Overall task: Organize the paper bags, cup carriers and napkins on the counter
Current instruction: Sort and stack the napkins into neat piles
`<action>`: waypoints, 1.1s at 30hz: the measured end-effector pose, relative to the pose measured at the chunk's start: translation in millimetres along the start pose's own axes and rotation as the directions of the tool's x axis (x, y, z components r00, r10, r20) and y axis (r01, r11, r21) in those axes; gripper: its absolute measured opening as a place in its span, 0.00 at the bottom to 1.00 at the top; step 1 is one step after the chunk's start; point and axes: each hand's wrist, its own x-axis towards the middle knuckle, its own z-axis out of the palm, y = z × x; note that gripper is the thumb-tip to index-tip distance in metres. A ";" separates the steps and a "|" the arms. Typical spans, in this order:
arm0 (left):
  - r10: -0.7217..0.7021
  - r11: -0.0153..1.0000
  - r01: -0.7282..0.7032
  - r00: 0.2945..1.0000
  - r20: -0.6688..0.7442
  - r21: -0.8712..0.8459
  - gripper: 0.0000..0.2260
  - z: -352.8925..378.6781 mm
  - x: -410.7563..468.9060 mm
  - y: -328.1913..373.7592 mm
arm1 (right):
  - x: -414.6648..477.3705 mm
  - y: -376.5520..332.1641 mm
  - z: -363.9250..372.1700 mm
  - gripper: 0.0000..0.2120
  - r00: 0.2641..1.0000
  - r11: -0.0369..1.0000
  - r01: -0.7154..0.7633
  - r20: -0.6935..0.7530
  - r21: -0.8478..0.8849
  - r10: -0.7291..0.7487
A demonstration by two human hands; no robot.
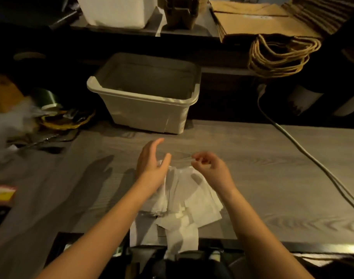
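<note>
A loose pile of white napkins [184, 200] lies on the grey wood counter [262, 178] near its front edge, some hanging over it. My left hand [152, 164] hovers over the pile's left side, fingers straight and spread, holding nothing. My right hand [210, 166] hovers over the right side with fingers loosely curled, nothing visibly in it. An empty beige plastic bin [146, 91] stands just behind the pile. Brown paper bags [258, 21] with twisted handles [280, 55] lie stacked on the upper shelf at the right. Brown cup carriers [180, 13] stand on that shelf.
A white bin [115, 11] sits on the upper shelf at the left. Tape rolls and clutter [57, 115] crowd the counter's left end. A grey cable [304, 154] runs diagonally across the right of the counter. A red-and-yellow packet [3, 194] lies at the far left.
</note>
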 end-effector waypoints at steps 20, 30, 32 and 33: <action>-0.376 0.917 0.385 0.756 0.535 0.101 0.46 -7.9 -2.0 -61.6 | -35.7 45.6 14.3 0.39 0.943 0.857 -0.174 0.168 -0.486 0.287; -0.354 0.923 0.384 0.839 0.414 0.013 0.46 23.0 29.2 -57.8 | 2.0 43.5 28.6 0.38 0.956 0.878 -0.238 0.061 -0.416 0.288; -0.353 0.927 0.376 0.847 0.398 0.021 0.48 26.3 42.0 -52.4 | 14.2 42.3 28.9 0.38 0.958 0.880 -0.248 0.033 -0.404 0.285; -0.354 0.927 0.374 0.849 0.393 0.027 0.48 27.8 49.7 -49.1 | 21.2 41.2 28.3 0.38 0.960 0.885 -0.250 0.019 -0.394 0.280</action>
